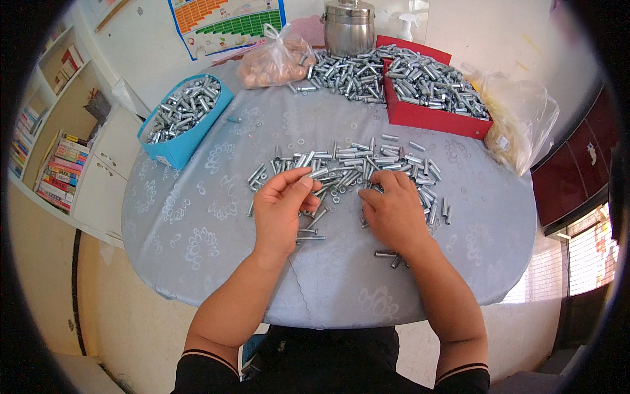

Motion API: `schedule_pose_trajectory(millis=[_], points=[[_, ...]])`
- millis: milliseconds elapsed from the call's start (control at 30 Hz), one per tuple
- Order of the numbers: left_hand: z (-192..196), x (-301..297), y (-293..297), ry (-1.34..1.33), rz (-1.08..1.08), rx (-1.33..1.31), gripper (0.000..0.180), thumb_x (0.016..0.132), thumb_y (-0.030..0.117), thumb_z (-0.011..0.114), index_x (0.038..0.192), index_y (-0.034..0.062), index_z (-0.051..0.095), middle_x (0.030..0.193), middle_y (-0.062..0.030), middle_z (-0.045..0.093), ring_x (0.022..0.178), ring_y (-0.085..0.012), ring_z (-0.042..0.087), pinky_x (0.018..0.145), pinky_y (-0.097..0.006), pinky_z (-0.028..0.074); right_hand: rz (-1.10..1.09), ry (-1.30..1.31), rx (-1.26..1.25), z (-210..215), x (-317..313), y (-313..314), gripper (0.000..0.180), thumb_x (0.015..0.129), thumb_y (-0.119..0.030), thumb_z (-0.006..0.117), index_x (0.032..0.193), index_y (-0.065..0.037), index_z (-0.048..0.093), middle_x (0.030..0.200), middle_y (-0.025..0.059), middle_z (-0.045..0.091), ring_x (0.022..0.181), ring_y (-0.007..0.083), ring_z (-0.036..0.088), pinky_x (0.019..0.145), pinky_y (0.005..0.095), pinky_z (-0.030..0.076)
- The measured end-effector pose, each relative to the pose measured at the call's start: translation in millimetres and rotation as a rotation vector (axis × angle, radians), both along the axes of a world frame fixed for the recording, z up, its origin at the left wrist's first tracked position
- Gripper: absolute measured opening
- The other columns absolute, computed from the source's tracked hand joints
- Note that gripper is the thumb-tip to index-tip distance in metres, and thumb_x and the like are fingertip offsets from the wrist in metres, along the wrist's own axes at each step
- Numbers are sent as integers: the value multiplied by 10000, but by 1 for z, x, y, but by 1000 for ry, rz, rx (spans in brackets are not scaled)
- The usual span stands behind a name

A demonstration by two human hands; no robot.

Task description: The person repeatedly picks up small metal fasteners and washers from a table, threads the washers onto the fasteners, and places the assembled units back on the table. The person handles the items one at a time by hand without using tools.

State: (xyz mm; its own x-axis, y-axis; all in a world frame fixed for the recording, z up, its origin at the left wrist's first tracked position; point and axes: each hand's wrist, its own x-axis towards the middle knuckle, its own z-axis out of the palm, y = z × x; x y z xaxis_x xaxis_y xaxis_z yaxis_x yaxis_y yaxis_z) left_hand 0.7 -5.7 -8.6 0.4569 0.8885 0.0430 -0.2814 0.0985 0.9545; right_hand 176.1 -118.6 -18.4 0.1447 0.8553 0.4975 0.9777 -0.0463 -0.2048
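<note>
Bench: a round bench [197, 236] under a pale grey cloth with a faint flower print carries everything; both forearms come up over its near edge.
Red tray: a red tray [420, 115] stands well beyond the right hand, heaped with short silver metal sleeves; more of them spill onto the cloth to its left.
Blue box: a blue box [172, 152] sits far out beyond and to the left of the left hand, also full of the same metal pieces.
Bags and pot: a clear bag of brownish pieces [275, 62] and a steel pot [349, 29] lie at the far edge, a yellowish bag [522, 118] far right of the right hand.
Loose pile: the scatter of sleeves, bolts and small washers [354, 164] lies just beyond both hands, touching the fingertips.
Left hand: the left hand [281, 210] is raised a little, thumb and fingers pinched closed on one silver sleeve [314, 173].
Right hand: the right hand [394, 213] lies palm down at the pile's near edge, fingers curled; whether it grips a piece I cannot tell.
Doing it well: probably best to keep the pinch near the sleeve's end so the bore stays free, draw single pieces to the near edge, and keep finished pieces [308, 235] between the hands apart from the pile.
</note>
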Motion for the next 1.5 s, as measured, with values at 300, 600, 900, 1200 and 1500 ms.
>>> schedule_pose_trajectory(millis=[300,600,900,1200,1500], points=[[0,1,-1,2,-7,-7,231,915,103,606,1114,-11,640,898,-105,684,681,-124,624,610,-250,524,47,162,38,5,2,-2,116,748,-139,668,833,-88,728,1019,65,603,998,277,526,880,411,410],[-2,1,0,2,-20,-5,235,917,112,606,1115,-10,640,902,-107,688,684,-126,627,613,-253,528,40,59,3,0,-4,2,120,727,-144,683,826,-97,730,1000,62,601,998,280,526,878,413,404],[-3,2,-2,22,-37,-16,230,916,110,608,1115,1,643,907,-100,690,693,-118,628,615,-251,529,88,251,-12,-1,0,0,129,697,-166,727,815,-112,731,924,43,615,965,279,538,911,407,390],[-4,2,-2,47,-76,-43,221,909,100,615,1105,4,645,910,-101,690,689,-126,629,621,-258,534,115,165,-97,1,-8,1,81,721,-130,701,800,-116,693,877,55,622,937,277,553,923,416,382],[-3,2,-5,48,-191,-36,216,909,86,611,1105,0,646,903,-100,698,703,-124,634,644,-264,541,-18,1013,210,10,-7,-1,95,792,-25,709,869,-30,654,798,37,650,735,137,605,717,276,487]])
